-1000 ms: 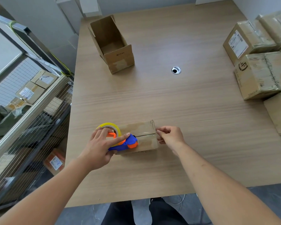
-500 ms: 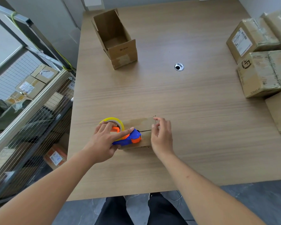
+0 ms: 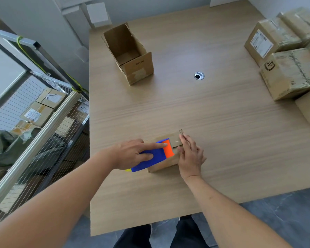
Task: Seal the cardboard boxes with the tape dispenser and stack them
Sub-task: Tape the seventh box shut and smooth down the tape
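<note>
Currently the small cardboard box [image 3: 166,159] sits near the front edge of the wooden table [image 3: 204,113], flaps closed. Left hand [image 3: 131,154] grips the blue-and-orange tape dispenser [image 3: 155,155], index finger stretched along its top, orange end lying over the box's top seam. Right hand [image 3: 191,154] rests flat against the box's right end, fingers straight, holding nothing. Open empty box [image 3: 128,52] stands well apart at the far left of the table. Pile of sealed boxes [image 3: 290,68] sits at the right edge. Cable grommet [image 3: 198,75] lies mid-table.
</note>
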The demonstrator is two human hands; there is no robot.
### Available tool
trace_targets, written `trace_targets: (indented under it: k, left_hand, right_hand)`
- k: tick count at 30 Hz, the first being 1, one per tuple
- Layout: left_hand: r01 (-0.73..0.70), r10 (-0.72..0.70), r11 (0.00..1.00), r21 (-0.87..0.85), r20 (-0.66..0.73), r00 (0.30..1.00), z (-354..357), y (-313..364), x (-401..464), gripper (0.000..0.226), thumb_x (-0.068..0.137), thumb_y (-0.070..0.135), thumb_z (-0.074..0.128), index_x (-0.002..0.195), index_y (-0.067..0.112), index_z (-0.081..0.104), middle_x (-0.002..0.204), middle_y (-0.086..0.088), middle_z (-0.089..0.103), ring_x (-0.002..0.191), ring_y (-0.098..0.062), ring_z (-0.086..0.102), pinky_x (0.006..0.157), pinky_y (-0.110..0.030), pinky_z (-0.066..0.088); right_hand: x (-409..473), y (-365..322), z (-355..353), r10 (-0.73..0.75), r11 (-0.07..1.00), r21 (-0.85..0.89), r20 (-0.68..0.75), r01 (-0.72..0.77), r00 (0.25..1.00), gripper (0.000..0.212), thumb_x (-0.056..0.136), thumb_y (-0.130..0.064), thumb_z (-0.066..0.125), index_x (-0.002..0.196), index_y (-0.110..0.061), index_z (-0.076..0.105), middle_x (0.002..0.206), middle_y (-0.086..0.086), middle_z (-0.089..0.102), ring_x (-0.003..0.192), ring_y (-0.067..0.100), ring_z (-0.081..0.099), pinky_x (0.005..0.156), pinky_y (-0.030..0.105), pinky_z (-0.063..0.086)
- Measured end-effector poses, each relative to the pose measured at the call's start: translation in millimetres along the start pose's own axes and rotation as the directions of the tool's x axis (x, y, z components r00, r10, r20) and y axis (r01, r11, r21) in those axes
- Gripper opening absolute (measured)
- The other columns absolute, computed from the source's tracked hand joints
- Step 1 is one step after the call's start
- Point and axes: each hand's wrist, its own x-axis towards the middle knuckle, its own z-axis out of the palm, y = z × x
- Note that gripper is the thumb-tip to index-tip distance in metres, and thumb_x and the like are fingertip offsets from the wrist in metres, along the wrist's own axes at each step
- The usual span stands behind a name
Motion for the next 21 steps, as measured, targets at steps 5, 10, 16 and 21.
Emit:
trace_targets:
  k: [5, 10, 16, 21]
  left_hand:
    - [0.021, -0.014, 0.994, -0.104, 0.068, 0.998, -6, -23, -12, 0.051, 0.108, 0.039, 0.041, 0.134, 0.081, 0.027, 0.113, 0.006, 0.053, 0.103, -0.015, 0.051, 0.098, -0.038, 0.039]
    - [0.04, -0.019, 0.987, -0.158, 0.133, 0.991, -12, -65, -39, 0.052, 0.108, 0.034, 0.045, 0.134, 0.078, 0.034, 0.128, 0.015, 0.054, 0.117, -0.011, 0.048, 0.108, -0.04, 0.036]
    - [0.142, -0.07, 0.89, -0.433, 0.179, 0.981, 17, -122, -68, 0.051, 0.106, 0.026, 0.053, 0.134, 0.068, 0.049, 0.143, 0.032, 0.051, 0.131, 0.0, 0.049, 0.12, -0.037, 0.031]
    - [0.154, -0.084, 0.879, -0.451, 0.17, 0.982, 26, -123, -54, 0.052, 0.106, 0.024, 0.053, 0.128, 0.071, 0.051, 0.141, 0.034, 0.049, 0.129, 0.001, 0.048, 0.116, -0.027, 0.032]
  right_hand:
    - [1, 2, -2, -0.004, 1.0, -0.023, 0.072, 0.006, 0.997, 0.049, 0.106, -0.041, 0.038, 0.152, -0.056, 0.03, 0.157, -0.034, 0.027, 0.116, 0.013, 0.035, 0.089, 0.036, 0.024]
    - [3, -2, -2, -0.031, 0.999, -0.03, 0.065, 0.033, 0.997, 0.048, 0.103, -0.054, 0.029, 0.151, -0.058, 0.03, 0.158, -0.033, 0.027, 0.115, 0.016, 0.037, 0.089, 0.04, 0.032]
    - [3, -4, -2, -0.021, 0.998, -0.054, 0.075, 0.025, 0.997, 0.046, 0.107, -0.044, 0.037, 0.15, -0.058, 0.031, 0.158, -0.033, 0.026, 0.116, 0.014, 0.036, 0.087, 0.036, 0.025]
    - [-1, -15, -9, -0.016, 0.986, -0.163, 0.092, 0.031, 0.996, 0.047, 0.109, -0.043, 0.025, 0.154, -0.054, 0.025, 0.162, -0.031, 0.02, 0.121, 0.019, 0.037, 0.092, 0.037, 0.023]
